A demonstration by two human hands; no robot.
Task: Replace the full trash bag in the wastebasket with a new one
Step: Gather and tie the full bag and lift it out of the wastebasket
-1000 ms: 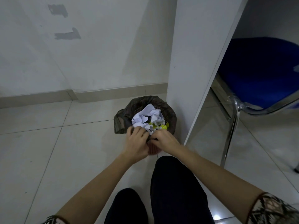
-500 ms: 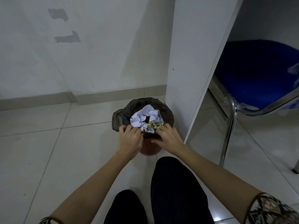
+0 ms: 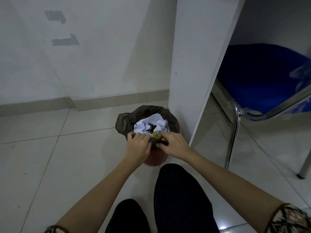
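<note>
A small reddish ribbed wastebasket (image 3: 155, 159) stands on the tiled floor beside a white panel. It is lined with a dark trash bag (image 3: 125, 122) whose rim folds over the edge. Crumpled white paper (image 3: 151, 124) and some yellow scraps fill the bag to the top. My left hand (image 3: 138, 147) grips the near edge of the bag with curled fingers. My right hand (image 3: 173, 145) pinches a bunched dark fold of the same near edge, just right of the left hand. No new bag is in view.
A white desk side panel (image 3: 193, 64) rises right next to the basket. A blue chair (image 3: 262, 78) with chrome legs stands under the desk at the right. A white wall with a skirting board lies behind. My dark-trousered knees (image 3: 178, 195) are just in front of the basket.
Both hands stay at the bag's near rim and have gathered it into a bunched fold. More of the reddish basket wall shows below them. The view has risen slightly.
</note>
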